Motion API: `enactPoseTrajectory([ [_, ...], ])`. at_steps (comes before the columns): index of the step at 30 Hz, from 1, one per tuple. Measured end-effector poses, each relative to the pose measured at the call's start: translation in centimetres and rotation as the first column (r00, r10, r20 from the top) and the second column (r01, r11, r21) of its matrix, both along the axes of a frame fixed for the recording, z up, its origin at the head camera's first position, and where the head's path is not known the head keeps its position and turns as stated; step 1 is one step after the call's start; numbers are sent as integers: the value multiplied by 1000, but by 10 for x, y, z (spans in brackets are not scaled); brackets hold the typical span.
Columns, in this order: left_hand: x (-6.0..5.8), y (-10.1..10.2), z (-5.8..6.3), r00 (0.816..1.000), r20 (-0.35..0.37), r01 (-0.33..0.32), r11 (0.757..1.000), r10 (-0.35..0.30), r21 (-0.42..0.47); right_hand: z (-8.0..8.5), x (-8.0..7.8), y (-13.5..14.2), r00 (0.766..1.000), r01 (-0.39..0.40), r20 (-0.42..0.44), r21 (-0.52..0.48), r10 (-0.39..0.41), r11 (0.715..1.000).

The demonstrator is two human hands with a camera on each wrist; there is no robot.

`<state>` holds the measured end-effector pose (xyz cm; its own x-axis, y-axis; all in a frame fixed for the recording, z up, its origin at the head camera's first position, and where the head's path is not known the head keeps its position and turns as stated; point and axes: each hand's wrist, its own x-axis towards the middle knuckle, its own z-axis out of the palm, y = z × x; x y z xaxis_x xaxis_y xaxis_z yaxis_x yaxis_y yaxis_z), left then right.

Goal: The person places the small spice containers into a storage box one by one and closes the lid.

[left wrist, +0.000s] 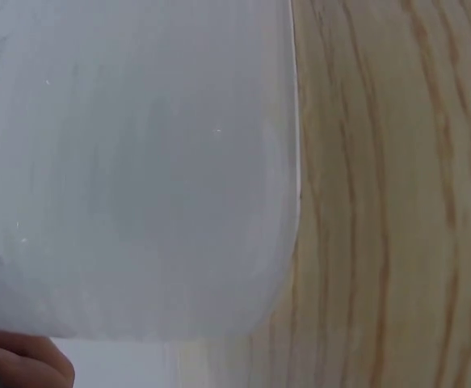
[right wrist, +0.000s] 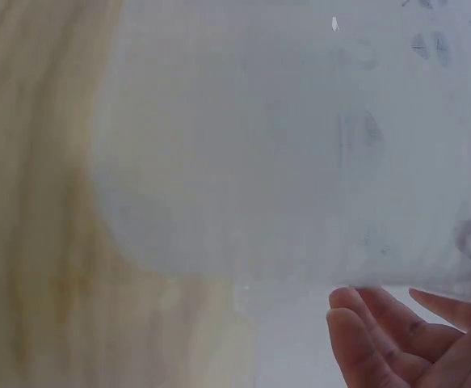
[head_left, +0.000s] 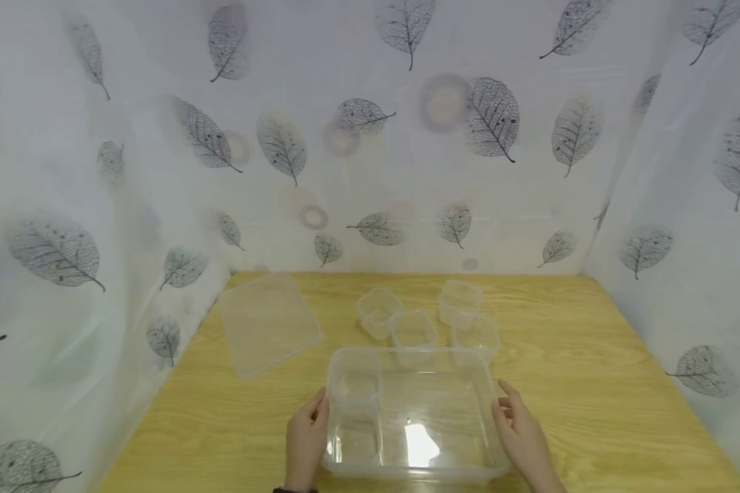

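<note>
A large clear plastic box [head_left: 434, 471] sits on the table near the front. Two small clear containers line its left side, a rear container [head_left: 355, 383] and a front container [head_left: 353, 438]. My left hand [head_left: 307, 433] holds the left rim, thumb and forefinger close together there. In the left wrist view, its curled fingers [left wrist: 29, 360] show below the box wall. My right hand [head_left: 523, 430] is at the right side, thumb against the rim and the other fingers loosely bent. The right wrist view shows those fingers [right wrist: 397, 339] spread at the lower edge of the box.
Behind the box stand several more small clear containers, among them a left one [head_left: 379, 311] and a right one [head_left: 460, 301]. A flat translucent lid [head_left: 271, 325] lies at the back left of the wooden table [head_left: 592, 383]. Leaf-patterned curtains [head_left: 370, 178] enclose the back and sides.
</note>
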<state>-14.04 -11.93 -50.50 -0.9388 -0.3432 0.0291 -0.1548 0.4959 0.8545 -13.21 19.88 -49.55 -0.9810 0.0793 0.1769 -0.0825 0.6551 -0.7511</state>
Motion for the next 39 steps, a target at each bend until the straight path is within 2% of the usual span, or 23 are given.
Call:
enactPoseTrajectory([
  [9, -1, 0, 0, 1000, 0, -8, 1000, 8, 26, 26, -20, 14, 994, -49, -93, 139, 62, 989],
  [15, -2, -2, 0, 1000, -2, 4, 1000, -4, 30, 32, -37, 25, 986, -76, -130, 205, 104, 976],
  [22, -4, -2, -1, 1000, 2, 2, 999, -3, 50, 38, -62, 34, 981, -161, -65, 255, 183, 954],
  [28, -5, -1, 0, 1000, 15, -7, 999, 6, 54, 34, -88, 39, 973, -217, -12, 297, 231, 930],
  [39, -5, -1, 0, 1000, 17, -19, 998, 18, 54, 30, -124, 47, 943, -333, 99, 335, 318, 882],
])
